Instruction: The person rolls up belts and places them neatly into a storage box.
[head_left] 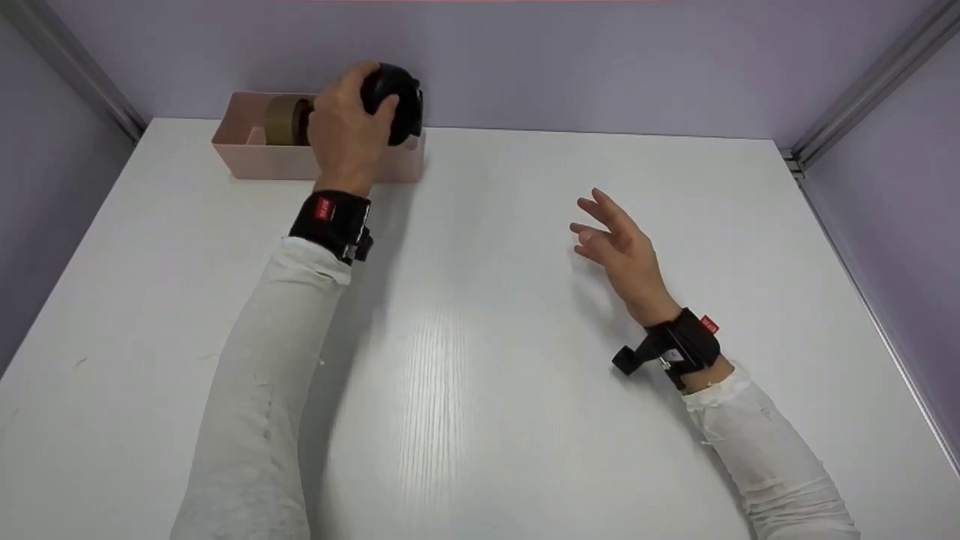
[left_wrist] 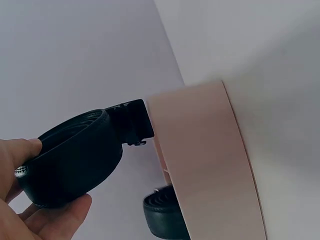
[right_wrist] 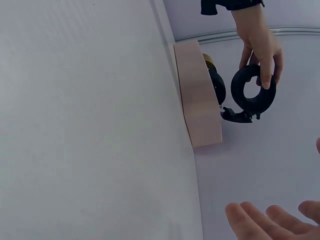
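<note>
Near the back wall, my left hand point(head_left: 345, 135) grips a coiled black belt point(head_left: 407, 109) above the right end of a pink box point(head_left: 277, 163). The left wrist view shows thumb and fingers pinching the belt's coil point(left_wrist: 82, 160), its buckle end point(left_wrist: 132, 121) sticking out beside the box rim. Inside the box lie a brown tape roll point(head_left: 280, 121) and a second black coil point(left_wrist: 167, 217), which looks like another rolled belt. My right hand point(head_left: 624, 259) hovers over the right side of the table, fingers loosely spread, holding nothing.
The white table point(head_left: 487, 300) runs back to a pale wall point(head_left: 562, 67). Side panels with metal rails point(head_left: 847, 97) stand left and right. The box sits against the back edge, left of the middle.
</note>
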